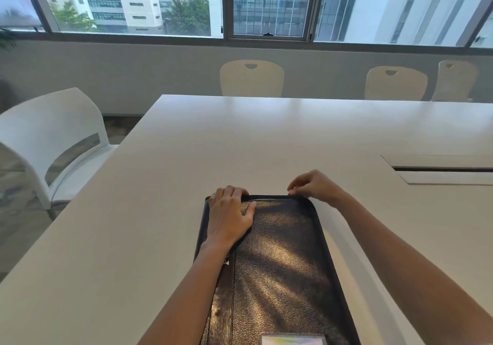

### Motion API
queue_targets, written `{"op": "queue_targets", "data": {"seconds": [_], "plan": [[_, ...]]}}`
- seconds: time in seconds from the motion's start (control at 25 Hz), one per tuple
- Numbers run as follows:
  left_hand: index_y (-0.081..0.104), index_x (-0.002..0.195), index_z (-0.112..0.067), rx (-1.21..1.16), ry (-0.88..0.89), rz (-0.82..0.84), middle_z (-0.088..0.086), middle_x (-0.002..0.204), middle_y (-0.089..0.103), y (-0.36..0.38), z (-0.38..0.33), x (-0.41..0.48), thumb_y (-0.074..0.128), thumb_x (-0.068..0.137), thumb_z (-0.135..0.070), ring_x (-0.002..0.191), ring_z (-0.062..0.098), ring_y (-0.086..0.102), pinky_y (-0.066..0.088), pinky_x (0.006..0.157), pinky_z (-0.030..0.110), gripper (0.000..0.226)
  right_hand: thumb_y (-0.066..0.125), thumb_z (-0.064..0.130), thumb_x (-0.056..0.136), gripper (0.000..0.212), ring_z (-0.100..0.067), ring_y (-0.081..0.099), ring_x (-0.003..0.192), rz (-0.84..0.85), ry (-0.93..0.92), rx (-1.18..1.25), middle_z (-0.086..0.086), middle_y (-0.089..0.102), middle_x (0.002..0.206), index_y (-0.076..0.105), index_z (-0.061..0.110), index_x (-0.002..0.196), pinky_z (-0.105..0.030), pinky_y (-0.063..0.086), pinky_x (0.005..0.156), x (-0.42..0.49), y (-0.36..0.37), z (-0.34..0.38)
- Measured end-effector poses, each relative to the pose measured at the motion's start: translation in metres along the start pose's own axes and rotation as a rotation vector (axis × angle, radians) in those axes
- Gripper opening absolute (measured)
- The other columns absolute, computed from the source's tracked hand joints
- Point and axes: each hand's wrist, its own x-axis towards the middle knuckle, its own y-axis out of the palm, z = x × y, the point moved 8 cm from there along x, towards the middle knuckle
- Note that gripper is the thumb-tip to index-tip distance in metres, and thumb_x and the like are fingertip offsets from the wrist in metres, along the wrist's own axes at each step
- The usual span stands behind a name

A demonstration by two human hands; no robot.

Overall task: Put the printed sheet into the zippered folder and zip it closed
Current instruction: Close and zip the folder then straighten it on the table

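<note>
zippered folder [280, 264] lengthwise away, left hand [229, 218] clamped on far corner, right hand [313, 186] pinched on zip [269, 196]

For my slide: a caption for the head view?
Left hand holds the black folder; right hand pinches its zipper at the far edge.

Open tabletop [266, 136] stretched beyond the folder [282, 264], with a cable hatch [440, 169] to the right. The left hand [229, 216] and right hand [312, 186] crowded its far edge; a white chair [53, 136] flanked the tabletop's left side.
</note>
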Motion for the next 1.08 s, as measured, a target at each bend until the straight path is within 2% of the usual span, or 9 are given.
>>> {"op": "queue_targets", "data": {"seconds": [0.08, 0.16, 0.4, 0.52, 0.6, 0.68, 0.76, 0.88, 1.08], "plan": [[0.061, 0.116, -0.022, 0.009, -0.005, 0.006, -0.003, 0.114, 0.06, 0.0, 0.0, -0.001, 0.056, 0.089, -0.05, 0.112, 0.016, 0.047, 0.033, 0.097, 0.034, 0.039, 0.071, 0.006, 0.08, 0.013, -0.017, 0.06, 0.073, 0.102, 0.07, 0.013, -0.009, 0.07, 0.079, 0.076, 0.005, 0.092, -0.023, 0.053, 0.067, 0.011, 0.01, 0.015], [0.061, 0.117, -0.023, 0.017, -0.01, 0.013, -0.003, 0.115, 0.06, 0.0, -0.001, -0.001, 0.056, 0.089, -0.05, 0.112, 0.016, 0.047, 0.034, 0.097, 0.034, 0.04, 0.066, 0.002, 0.081, 0.013, -0.015, 0.062, 0.067, 0.142, 0.112, 0.009, -0.007, 0.071, 0.073, 0.075, 0.002, 0.09, -0.02, 0.056, 0.063, 0.018, 0.019, 0.031], [0.06, 0.119, -0.023, 0.018, -0.012, 0.027, -0.002, 0.117, 0.06, -0.002, -0.003, -0.001, 0.055, 0.089, -0.05, 0.113, 0.016, 0.047, 0.034, 0.099, 0.034, 0.041, 0.068, 0.003, 0.081, 0.019, -0.019, 0.066, 0.065, 0.16, 0.165, -0.004, -0.013, 0.071, 0.076, 0.072, -0.009, 0.095, -0.033, 0.061, 0.075, 0.029, 0.049, 0.061], [0.057, 0.126, -0.024, 0.063, -0.019, 0.052, -0.002, 0.125, 0.058, -0.006, -0.007, -0.001, 0.05, 0.092, -0.053, 0.119, 0.017, 0.046, 0.03, 0.105, 0.037, 0.046, 0.068, 0.003, 0.08, 0.019, -0.024, 0.069, 0.075, 0.116, 0.189, -0.026, -0.021, 0.074, 0.088, 0.073, -0.009, 0.094, -0.039, 0.06, 0.081, 0.03, 0.055, 0.066], [0.048, 0.137, -0.022, 0.163, -0.069, 0.068, 0.001, 0.136, 0.053, -0.01, -0.005, -0.003, 0.046, 0.092, -0.057, 0.129, 0.02, 0.042, 0.019, 0.114, 0.044, 0.057, 0.068, 0.005, 0.081, 0.018, -0.025, 0.07, 0.078, 0.073, 0.213, -0.038, -0.021, 0.074, 0.091, 0.074, -0.007, 0.093, -0.04, 0.06, 0.082, 0.029, 0.054, 0.064], [0.035, 0.144, -0.014, 0.267, -0.24, 0.147, 0.008, 0.145, 0.043, -0.017, 0.012, -0.007, 0.044, 0.089, -0.065, 0.136, 0.025, 0.034, 0.017, 0.114, 0.051, 0.076, 0.068, 0.006, 0.08, 0.018, -0.025, 0.071, 0.08, 0.024, 0.234, -0.045, -0.02, 0.075, 0.092, 0.074, -0.005, 0.092, -0.04, 0.06, 0.082, 0.028, 0.052, 0.061], [0.035, 0.141, -0.01, 0.318, -0.397, 0.245, 0.012, 0.142, 0.045, -0.026, 0.032, -0.018, 0.043, 0.085, -0.071, 0.133, 0.03, 0.036, 0.026, 0.109, 0.052, 0.083, 0.07, 0.01, 0.079, 0.017, -0.026, 0.072, 0.083, -0.024, 0.24, -0.063, -0.018, 0.075, 0.091, 0.076, -0.002, 0.09, -0.041, 0.06, 0.081, 0.027, 0.052, 0.061], [0.045, 0.135, -0.012, 0.328, -0.39, 0.287, 0.011, 0.135, 0.053, -0.038, 0.039, -0.031, 0.042, 0.086, -0.072, 0.127, 0.028, 0.045, 0.031, 0.104, 0.051, 0.077, 0.073, 0.014, 0.074, 0.013, -0.026, 0.074, 0.077, -0.085, 0.21, -0.132, -0.015, 0.076, 0.08, 0.078, 0.002, 0.077, -0.04, 0.061, 0.078, 0.026, 0.057, 0.073], [0.04, 0.142, -0.013, 0.33, -0.362, 0.255, 0.01, 0.139, 0.05, -0.042, 0.033, -0.04, 0.038, 0.09, -0.07, 0.13, 0.027, 0.042, 0.03, 0.106, 0.049, 0.078, 0.07, 0.017, 0.065, 0.016, -0.028, 0.071, 0.078, -0.153, 0.192, -0.184, -0.012, 0.074, 0.078, 0.075, 0.005, 0.075, -0.035, 0.06, 0.074, 0.021, 0.071, 0.097]]}}
